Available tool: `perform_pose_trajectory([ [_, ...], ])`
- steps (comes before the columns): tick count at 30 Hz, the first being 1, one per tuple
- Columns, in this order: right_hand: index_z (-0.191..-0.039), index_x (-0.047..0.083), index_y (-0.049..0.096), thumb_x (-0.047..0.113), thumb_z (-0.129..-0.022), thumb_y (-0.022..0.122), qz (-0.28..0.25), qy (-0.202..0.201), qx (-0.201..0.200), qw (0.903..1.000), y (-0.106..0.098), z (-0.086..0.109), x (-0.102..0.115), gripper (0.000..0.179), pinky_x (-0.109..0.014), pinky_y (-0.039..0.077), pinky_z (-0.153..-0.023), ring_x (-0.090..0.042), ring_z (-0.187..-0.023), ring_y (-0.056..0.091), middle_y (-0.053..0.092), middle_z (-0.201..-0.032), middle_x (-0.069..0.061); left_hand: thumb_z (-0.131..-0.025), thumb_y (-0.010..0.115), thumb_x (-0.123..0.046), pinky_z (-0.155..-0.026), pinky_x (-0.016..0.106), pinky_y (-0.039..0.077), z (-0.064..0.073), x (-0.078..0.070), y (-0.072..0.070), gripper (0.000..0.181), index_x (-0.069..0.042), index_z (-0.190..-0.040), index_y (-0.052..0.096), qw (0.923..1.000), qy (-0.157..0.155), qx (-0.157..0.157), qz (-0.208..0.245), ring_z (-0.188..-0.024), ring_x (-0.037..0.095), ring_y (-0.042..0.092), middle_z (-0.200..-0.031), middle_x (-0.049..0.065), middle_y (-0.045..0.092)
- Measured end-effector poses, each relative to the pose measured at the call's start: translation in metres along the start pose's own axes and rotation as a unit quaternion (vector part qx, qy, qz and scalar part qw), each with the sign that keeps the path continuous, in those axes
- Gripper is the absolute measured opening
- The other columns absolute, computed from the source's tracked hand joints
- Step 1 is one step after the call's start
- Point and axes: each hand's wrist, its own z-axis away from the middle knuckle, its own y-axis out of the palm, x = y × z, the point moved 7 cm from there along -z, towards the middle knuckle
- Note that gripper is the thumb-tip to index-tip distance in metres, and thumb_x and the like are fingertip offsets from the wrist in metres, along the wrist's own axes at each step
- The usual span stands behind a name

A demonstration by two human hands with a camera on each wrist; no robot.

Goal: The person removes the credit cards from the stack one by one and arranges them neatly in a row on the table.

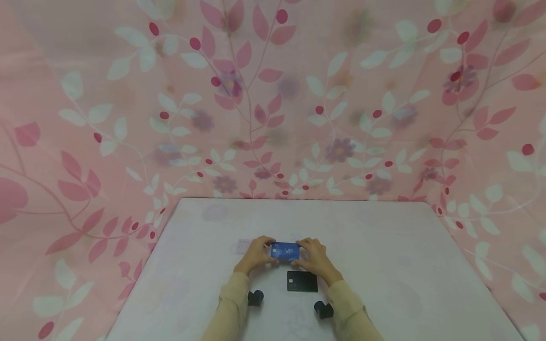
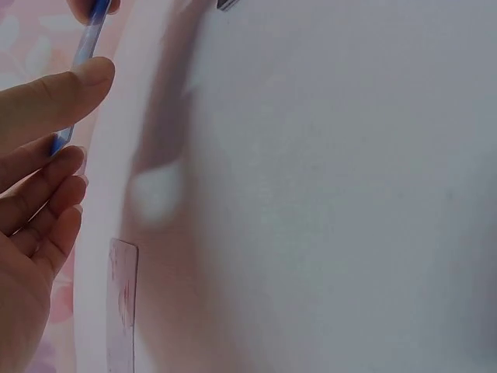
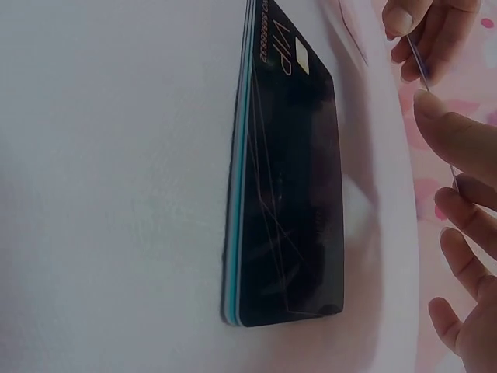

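Observation:
In the head view a blue card [image 1: 285, 251] marked "VIP" is held above the table by both hands. My left hand [image 1: 258, 253] pinches its left end between thumb and fingers, and my right hand [image 1: 314, 255] pinches the right end the same way. Nearer to me, just below the right hand, lies a black card [image 1: 302, 281] with a pale chip. The right wrist view shows this black card [image 3: 295, 194] on top of a stack of several cards with teal and grey edges. A pale pink card [image 2: 123, 303] lies flat in the left wrist view.
The white table [image 1: 384, 246] narrows toward its far edge. Pink floral cloth [image 1: 273, 118] rises behind and at both sides. A small black device [image 1: 256, 298] sits at the left wrist, and a similar black device [image 1: 323, 309] at the right one.

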Motion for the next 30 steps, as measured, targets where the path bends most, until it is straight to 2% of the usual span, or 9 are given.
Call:
perform_pose_trajectory([
  [7, -0.121, 0.001, 0.059, 0.031, -0.072, 0.080, 0.017, 0.000, 0.015, 0.9997, 0.007, -0.009, -0.006, 0.061, -0.058, 0.035, -0.087, -0.034, -0.107, 0.048, 0.057, -0.115, -0.016, -0.061, 0.086, -0.011, -0.083, 0.040, 0.047, -0.008, 0.005, -0.002, 0.060, 0.005, -0.113, 0.061, 0.9999, 0.010, -0.008, 0.003, -0.092, 0.027, 0.055, -0.101, 0.014, 0.062],
  [12, -0.122, 0.002, 0.057, 0.034, -0.075, 0.078, 0.020, 0.010, 0.034, 0.9992, 0.014, -0.014, -0.013, 0.061, -0.057, 0.036, -0.087, -0.034, -0.108, 0.048, 0.056, -0.119, -0.016, -0.060, 0.086, -0.012, -0.081, 0.036, 0.048, -0.013, 0.011, -0.001, 0.060, 0.004, -0.113, 0.062, 1.0000, -0.005, -0.005, -0.003, -0.089, 0.022, 0.055, -0.099, 0.011, 0.062],
  [20, -0.123, 0.002, 0.056, 0.035, -0.076, 0.076, 0.026, 0.006, 0.042, 0.9987, 0.025, -0.020, -0.018, 0.061, -0.055, 0.035, -0.086, -0.033, -0.107, 0.048, 0.055, -0.119, -0.015, -0.059, 0.087, -0.011, -0.084, 0.040, 0.048, -0.016, 0.021, 0.002, 0.061, 0.006, -0.112, 0.061, 0.9997, -0.016, -0.014, -0.014, -0.089, 0.023, 0.056, -0.100, 0.014, 0.063],
  [27, -0.124, 0.003, 0.055, 0.035, -0.078, 0.075, 0.033, 0.024, 0.053, 0.9977, 0.030, -0.023, -0.019, 0.060, -0.054, 0.033, -0.087, -0.033, -0.108, 0.046, 0.054, -0.120, -0.015, -0.060, 0.086, -0.009, -0.078, 0.035, 0.046, -0.018, 0.024, 0.002, 0.061, 0.006, -0.112, 0.061, 0.9992, -0.019, -0.021, -0.030, -0.084, 0.019, 0.051, -0.092, 0.009, 0.058],
  [30, -0.125, 0.004, 0.055, 0.035, -0.078, 0.074, 0.038, 0.035, 0.060, 0.9969, 0.032, -0.024, -0.019, 0.060, -0.052, 0.032, -0.087, -0.032, -0.109, 0.045, 0.053, -0.121, -0.014, -0.059, 0.086, -0.009, -0.080, 0.038, 0.046, -0.018, 0.025, 0.002, 0.060, 0.006, -0.112, 0.061, 0.9990, -0.021, -0.021, -0.032, -0.086, 0.021, 0.051, -0.094, 0.010, 0.058],
])
